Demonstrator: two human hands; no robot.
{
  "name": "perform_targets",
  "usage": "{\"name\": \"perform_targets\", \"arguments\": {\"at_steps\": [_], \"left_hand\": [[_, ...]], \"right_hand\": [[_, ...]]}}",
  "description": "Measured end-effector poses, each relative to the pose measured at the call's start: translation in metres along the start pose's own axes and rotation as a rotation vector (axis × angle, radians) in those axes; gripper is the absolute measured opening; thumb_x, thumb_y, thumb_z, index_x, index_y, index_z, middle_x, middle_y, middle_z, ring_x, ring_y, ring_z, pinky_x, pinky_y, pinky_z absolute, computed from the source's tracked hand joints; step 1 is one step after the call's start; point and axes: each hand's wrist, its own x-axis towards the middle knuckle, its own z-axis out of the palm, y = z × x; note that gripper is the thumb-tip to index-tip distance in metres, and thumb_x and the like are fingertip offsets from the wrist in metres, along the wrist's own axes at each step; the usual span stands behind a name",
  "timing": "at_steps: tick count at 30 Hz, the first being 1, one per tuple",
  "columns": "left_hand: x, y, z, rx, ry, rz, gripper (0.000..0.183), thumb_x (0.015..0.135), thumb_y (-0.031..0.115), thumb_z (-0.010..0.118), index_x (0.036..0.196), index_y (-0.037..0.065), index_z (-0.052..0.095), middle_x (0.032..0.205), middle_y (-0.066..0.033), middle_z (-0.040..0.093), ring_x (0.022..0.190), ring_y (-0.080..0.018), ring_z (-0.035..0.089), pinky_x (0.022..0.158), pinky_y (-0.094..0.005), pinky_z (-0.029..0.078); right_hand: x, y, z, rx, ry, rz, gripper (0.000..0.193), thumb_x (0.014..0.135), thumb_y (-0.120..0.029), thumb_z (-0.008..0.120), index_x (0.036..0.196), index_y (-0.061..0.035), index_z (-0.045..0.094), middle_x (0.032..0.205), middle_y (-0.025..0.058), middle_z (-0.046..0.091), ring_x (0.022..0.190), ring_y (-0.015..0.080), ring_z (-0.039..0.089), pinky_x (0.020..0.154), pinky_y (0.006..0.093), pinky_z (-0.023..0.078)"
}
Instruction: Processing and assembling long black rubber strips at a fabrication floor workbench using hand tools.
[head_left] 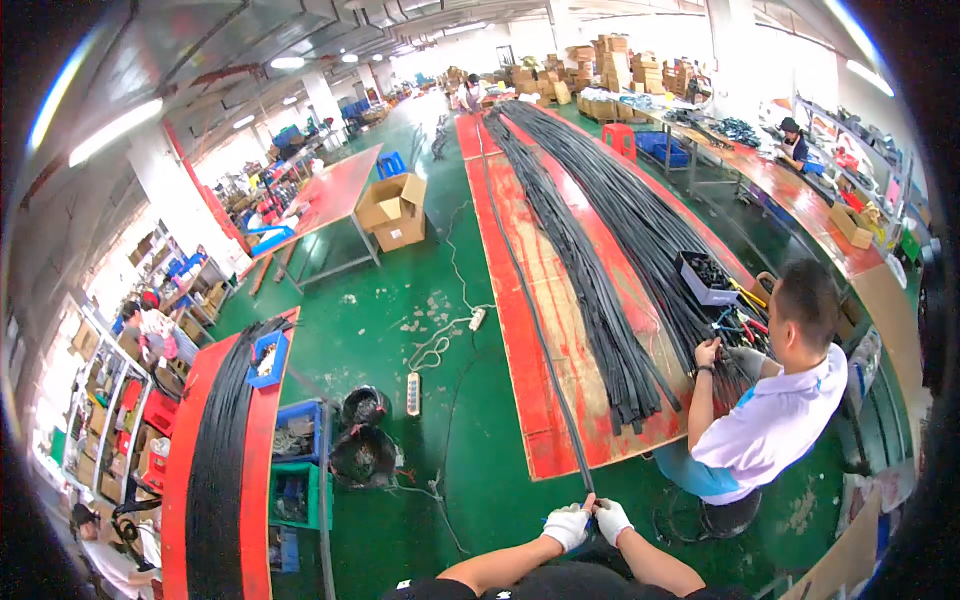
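A long black cable [546,350] runs down the left part of the red table and past its near edge to my hands. My left hand [568,527], in a white glove with fingertips bare, is closed around the cable's near end. Right beside it, my right hand [612,521], gloved the same way, is also closed at that end. My fingers cover the cable's tip. Bundles of black cables [570,270] lie lengthwise on the same table, to the right of the single one.
A co-worker [775,400] sits at the table's right side, handling cable ends near a grey bin [706,278]. Black buckets [362,455], a power strip [413,394] and loose cords lie on the green floor. Another red table [262,440] with black cables stands left.
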Motion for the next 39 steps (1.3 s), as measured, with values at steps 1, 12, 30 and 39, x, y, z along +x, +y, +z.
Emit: {"name": "perform_targets", "arguments": {"at_steps": [1, 12, 30, 39], "left_hand": [[0.005, 0.001, -0.004, 0.02, 0.009, -0.014, 0.084, 0.089, 0.021, 0.064, 0.165, 0.014, 0.031, 0.115, -0.0213, 0.07, 0.1, -0.0378, 0.072, 0.085, -0.0492, 0.058], [0.063, 0.001, -0.031, 0.136, 0.053, -0.134, 0.081, 0.088, 0.017, 0.065, 0.164, 0.016, 0.035, 0.117, -0.0181, 0.071, 0.105, -0.0353, 0.072, 0.089, -0.0479, 0.057], [0.127, -0.057, -0.06, -0.005, -0.072, -0.163, 0.076, 0.094, 0.019, 0.059, 0.165, 0.017, 0.031, 0.129, -0.0218, 0.068, 0.117, -0.0384, 0.069, 0.099, -0.0492, 0.055], [0.123, -0.078, -0.061, -0.021, -0.148, -0.189, 0.084, 0.088, 0.015, 0.061, 0.166, 0.016, 0.029, 0.133, -0.0208, 0.067, 0.12, -0.0376, 0.068, 0.1, -0.0479, 0.055]], "right_hand": [[0.005, -0.013, -0.006, 0.026, -0.057, 0.076, 0.031, 0.103, -0.016, 0.061, 0.123, 0.0067, 0.069, 0.105, 0.0143, 0.076, 0.095, 0.0221, 0.069, 0.086, 0.0339, 0.054], [0.092, -0.04, -0.028, -0.486, -0.182, -0.188, 0.041, 0.101, -0.026, 0.057, 0.125, 0.0042, 0.07, 0.121, 0.0242, 0.075, 0.115, 0.0367, 0.071, 0.098, 0.0411, 0.054], [0.205, -0.063, -0.005, -0.611, -0.218, -0.103, 0.046, 0.104, -0.036, 0.052, 0.127, -0.0029, 0.072, 0.124, 0.0226, 0.074, 0.115, 0.0352, 0.071, 0.098, 0.0435, 0.054], [0.192, -0.078, 0.008, -0.731, -0.23, -0.097, 0.048, 0.1, -0.037, 0.054, 0.131, -0.0036, 0.071, 0.129, 0.0238, 0.072, 0.123, 0.0382, 0.068, 0.104, 0.0433, 0.052]]}}
